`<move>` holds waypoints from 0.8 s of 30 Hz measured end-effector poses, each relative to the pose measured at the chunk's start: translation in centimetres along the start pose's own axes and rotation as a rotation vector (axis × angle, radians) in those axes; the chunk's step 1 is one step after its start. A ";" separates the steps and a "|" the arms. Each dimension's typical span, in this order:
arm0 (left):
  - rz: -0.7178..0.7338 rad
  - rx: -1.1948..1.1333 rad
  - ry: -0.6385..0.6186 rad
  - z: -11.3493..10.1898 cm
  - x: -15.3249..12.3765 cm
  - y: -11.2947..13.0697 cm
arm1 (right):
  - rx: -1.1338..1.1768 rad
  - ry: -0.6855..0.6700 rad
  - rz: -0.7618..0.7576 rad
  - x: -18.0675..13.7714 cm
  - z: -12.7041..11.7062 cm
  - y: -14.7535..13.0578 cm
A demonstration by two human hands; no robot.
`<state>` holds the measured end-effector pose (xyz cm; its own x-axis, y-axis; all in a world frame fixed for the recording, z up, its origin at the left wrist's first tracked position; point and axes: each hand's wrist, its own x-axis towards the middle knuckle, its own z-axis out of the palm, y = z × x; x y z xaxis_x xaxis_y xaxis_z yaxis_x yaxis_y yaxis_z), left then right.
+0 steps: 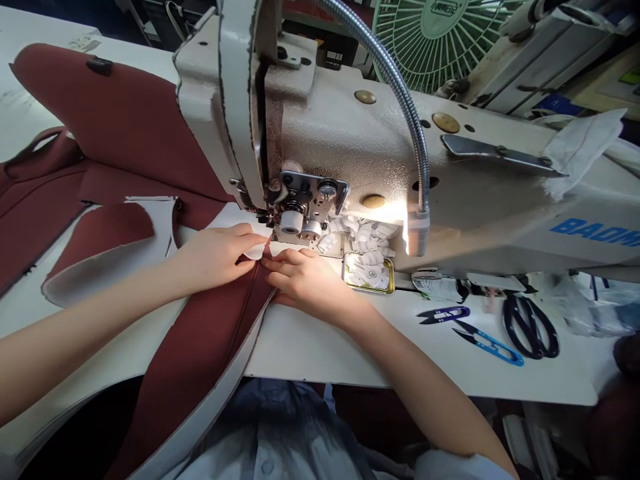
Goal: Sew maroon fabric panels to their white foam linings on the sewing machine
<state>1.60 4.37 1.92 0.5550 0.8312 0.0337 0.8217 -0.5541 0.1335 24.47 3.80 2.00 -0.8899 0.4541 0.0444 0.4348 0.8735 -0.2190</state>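
Note:
A long piece of dark red fabric (210, 333) with a pale backing runs from my lap up to the sewing machine (320, 133). Close to the needle area, my left hand (223, 257) pinches the fabric's edge, with a small white flap showing by its fingertips. My right hand (303, 277) lies just to the right, its fingers bent and pressing the same fabric near the seam. The presser foot is partly hidden by the machine head and my fingers. More dark red fabric (135, 113) spreads over the table to the left of the machine.
A small tin (390, 287) with white labels stands right of the needle. Blue thread snips (493, 343), purple thread snips (445, 315) and black-handled scissors (530, 327) lie farther right. A bendable lamp (417, 230) hangs over the machine bed; a green fan (440, 40) stands behind.

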 end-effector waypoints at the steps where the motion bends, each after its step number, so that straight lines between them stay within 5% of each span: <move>1: -0.001 0.023 0.014 0.2 0.2 0.0 | -0.009 -0.002 0.006 0.1 0.0 0.1; 24: 0.008 0.127 -0.103 -1.1 2.4 0.6 | -0.111 0.103 0.084 1.4 1.6 0.6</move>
<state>3.29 6.14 3.12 0.5665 0.8212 -0.0682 0.8234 -0.5675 0.0071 23.27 4.67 0.40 -0.8334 0.5369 0.1315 0.5247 0.8432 -0.1171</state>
